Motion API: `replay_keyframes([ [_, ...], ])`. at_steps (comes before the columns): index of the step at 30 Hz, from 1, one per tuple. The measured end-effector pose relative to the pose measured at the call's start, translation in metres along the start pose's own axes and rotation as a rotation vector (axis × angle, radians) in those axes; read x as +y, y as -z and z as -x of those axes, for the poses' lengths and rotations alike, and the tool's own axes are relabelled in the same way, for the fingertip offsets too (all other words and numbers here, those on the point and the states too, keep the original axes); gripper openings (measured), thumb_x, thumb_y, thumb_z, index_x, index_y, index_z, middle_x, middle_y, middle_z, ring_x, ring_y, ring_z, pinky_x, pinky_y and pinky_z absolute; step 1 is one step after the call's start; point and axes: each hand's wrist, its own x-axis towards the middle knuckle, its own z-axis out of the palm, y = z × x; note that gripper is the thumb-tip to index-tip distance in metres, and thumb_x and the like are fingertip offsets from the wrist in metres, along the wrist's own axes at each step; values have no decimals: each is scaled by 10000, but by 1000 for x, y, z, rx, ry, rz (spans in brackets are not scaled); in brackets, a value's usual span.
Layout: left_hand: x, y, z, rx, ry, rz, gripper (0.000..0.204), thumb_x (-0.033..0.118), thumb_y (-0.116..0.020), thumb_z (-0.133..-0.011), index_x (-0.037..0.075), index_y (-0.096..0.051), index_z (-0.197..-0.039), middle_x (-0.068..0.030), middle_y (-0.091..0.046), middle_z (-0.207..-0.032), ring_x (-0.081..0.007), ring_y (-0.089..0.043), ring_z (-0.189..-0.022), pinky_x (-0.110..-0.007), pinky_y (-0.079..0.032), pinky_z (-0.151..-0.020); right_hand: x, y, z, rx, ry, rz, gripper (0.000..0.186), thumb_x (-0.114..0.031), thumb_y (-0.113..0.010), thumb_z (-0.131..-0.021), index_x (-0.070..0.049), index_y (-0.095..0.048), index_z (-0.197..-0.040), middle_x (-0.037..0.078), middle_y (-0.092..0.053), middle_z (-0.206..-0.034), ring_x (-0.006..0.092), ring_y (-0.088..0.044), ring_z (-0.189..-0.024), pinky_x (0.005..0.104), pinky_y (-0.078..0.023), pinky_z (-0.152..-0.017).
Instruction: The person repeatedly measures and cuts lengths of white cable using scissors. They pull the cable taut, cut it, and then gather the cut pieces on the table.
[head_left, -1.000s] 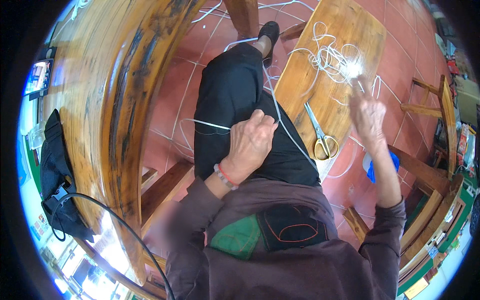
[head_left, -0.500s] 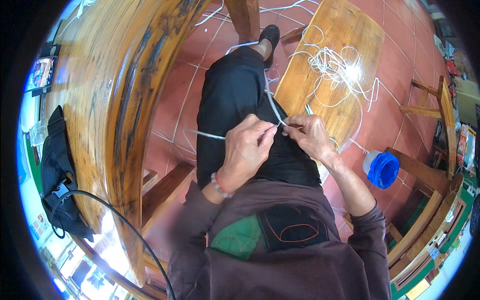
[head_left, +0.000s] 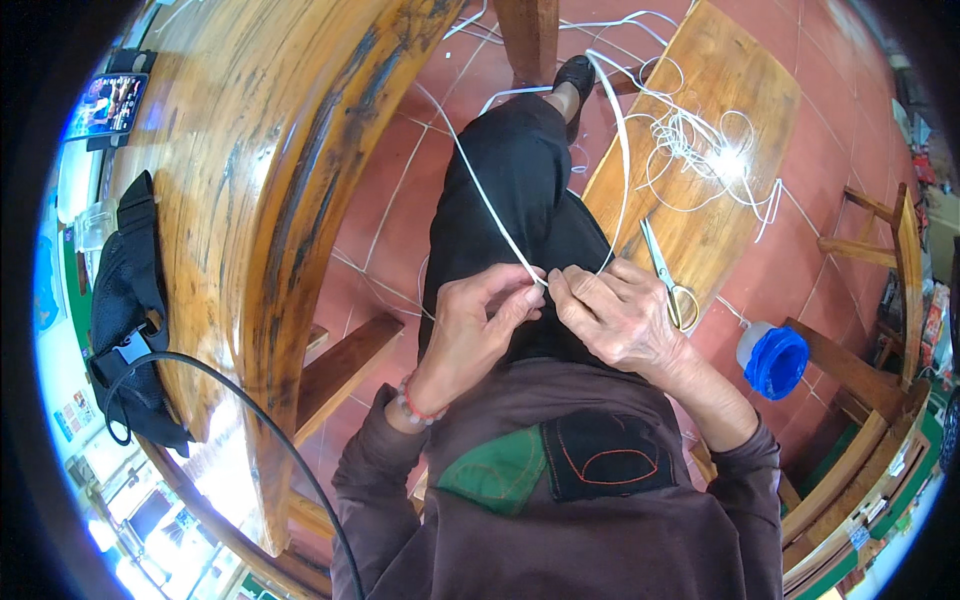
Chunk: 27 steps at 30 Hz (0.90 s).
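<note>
My left hand (head_left: 478, 322) and my right hand (head_left: 622, 312) meet above my lap, thumbs and fingers pinched on a thin white strip (head_left: 482, 193). From the left fingers one length runs up and away to the far left over my dark trousers (head_left: 490, 165). Another length leaves the right hand and arcs up past the shoe. The spot where the strip passes between the fingertips is mostly covered. Just right of my right hand, scissors (head_left: 659, 255) with gold-coloured handles lie on a low wooden bench (head_left: 740, 60).
A loose tangle of thin white cord (head_left: 690, 145) lies farther along the bench. Right of it hangs or stands a blue-rimmed container (head_left: 777, 362). A thick wooden table (head_left: 230, 120) bounds the left, carrying a black strapped bag (head_left: 130, 310) and a screen (head_left: 108, 105). Wooden stools stand right.
The left length swung from sideways to up and away, and the right one now bows outward. My right hand has turned more palm-down. The view shifted, uncovering more of the scissors.
</note>
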Motion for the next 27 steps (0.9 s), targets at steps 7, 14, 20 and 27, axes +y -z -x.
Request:
replay_keyframes([
  [7,4,-3,-5,-102,67,34,182,87,-484,-872,-37,-567,-976,-58,-600,-752,-87,-572,-684,-207,-478,-611,-1,0,3,-52,-65,-65,116,-101,-575,-663,-13,-551,-735,19,-432,-612,111,-477,-503,255,-341,-481],
  [14,-4,-7,-7,-118,134,231,161,64,-434,-880,-41,-540,-942,-32,-550,-690,-75,-539,-619,-204,-453,-562,0,-1,1,-56,-165,-165,62,-75,-576,-674,-31,-533,-681,27,-430,-583,142,-486,-503,277,-353,-501],
  [20,-8,-6,-9,-92,68,9,165,109,-450,-886,-19,-550,-914,1,-492,-632,-42,-418,-535,-194,-339,-467,1,0,-2,-61,-209,-183,52,-62,-574,-657,-29,-535,-662,44,-454,-593,166,-493,-506,287,-361,-514],
  [27,-14,-12,-4,-17,22,-33,203,165,-449,-901,-14,-547,-906,38,-413,-609,-34,-347,-538,-174,-283,-476,0,-2,-4,-68,-273,-251,55,-44,-579,-633,-34,-548,-677,60,-459,-584,204,-471,-498,301,-363,-516],
])
